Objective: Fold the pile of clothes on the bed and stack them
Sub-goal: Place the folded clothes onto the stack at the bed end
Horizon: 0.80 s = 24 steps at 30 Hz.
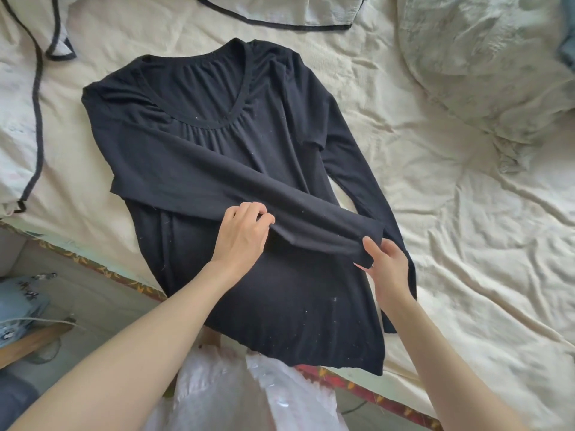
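From the head camera I see a black long-sleeved top (249,169) lying face up on the cream bedsheet (435,197), neckline away from me and hem hanging just over the near edge of the bed. 1 sleeve is folded across the body of the top, running from the far left shoulder down toward the right. My left hand (242,234) rests on the lower edge of that folded sleeve near its middle, fingers curled and pinching the fabric. My right hand (385,265) holds the cuff end, thumb on top and the other fingers tucked beneath the cloth, so I cannot tell how they lie. The other sleeve (357,169) lies straight along the right side of the top. A pale garment with dark trim (280,10) lies on the sheet beyond the neckline, and a rumpled pillow (485,66) sits at the far right.
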Each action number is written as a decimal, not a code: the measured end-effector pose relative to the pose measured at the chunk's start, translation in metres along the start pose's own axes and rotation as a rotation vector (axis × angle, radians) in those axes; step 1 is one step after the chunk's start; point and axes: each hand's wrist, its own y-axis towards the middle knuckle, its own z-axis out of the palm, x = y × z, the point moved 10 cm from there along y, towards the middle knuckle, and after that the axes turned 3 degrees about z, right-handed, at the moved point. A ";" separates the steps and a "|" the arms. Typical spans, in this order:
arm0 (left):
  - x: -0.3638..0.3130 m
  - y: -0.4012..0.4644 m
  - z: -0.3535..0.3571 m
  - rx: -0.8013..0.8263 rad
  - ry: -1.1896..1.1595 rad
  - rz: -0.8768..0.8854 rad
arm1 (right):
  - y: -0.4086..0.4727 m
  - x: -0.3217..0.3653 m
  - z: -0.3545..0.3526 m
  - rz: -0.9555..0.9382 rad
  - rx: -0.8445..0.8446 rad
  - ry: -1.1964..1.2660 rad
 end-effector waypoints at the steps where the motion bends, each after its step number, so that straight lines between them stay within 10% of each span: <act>1: -0.003 -0.004 -0.002 0.000 -0.035 0.016 | -0.001 -0.005 -0.006 0.003 -0.024 -0.006; 12: 0.021 -0.060 0.023 0.303 -0.332 -0.127 | -0.006 0.010 -0.022 -0.137 -0.287 -0.593; 24: 0.232 -0.150 -0.046 -0.466 -0.765 -1.258 | -0.056 0.126 0.274 -0.766 0.228 -0.986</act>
